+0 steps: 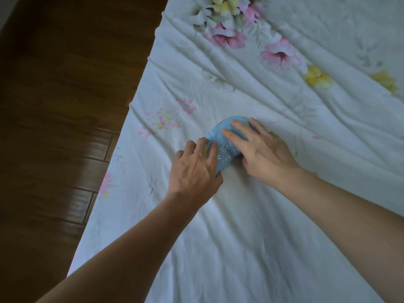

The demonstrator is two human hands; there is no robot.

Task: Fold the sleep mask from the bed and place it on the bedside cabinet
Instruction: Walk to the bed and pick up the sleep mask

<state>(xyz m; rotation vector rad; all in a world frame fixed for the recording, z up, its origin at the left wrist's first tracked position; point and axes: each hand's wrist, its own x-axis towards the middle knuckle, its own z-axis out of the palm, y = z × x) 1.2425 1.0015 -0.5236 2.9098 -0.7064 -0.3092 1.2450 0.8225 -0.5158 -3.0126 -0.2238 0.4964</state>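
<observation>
A light blue sleep mask [226,142] with white printed marks lies on the bed sheet [251,226], partly covered by both hands. My left hand [194,169] grips its near left end, fingers curled over the edge. My right hand [260,149] lies flat across its right half, fingers pressing down on the fabric. A dark edge of the mask shows at its far left rim. The bedside cabinet is not in view.
The bed carries a pale, wrinkled sheet with pink and yellow flower prints [227,37]. Its left edge runs diagonally from top centre to bottom left. Beyond it lies a dark wooden floor [54,127].
</observation>
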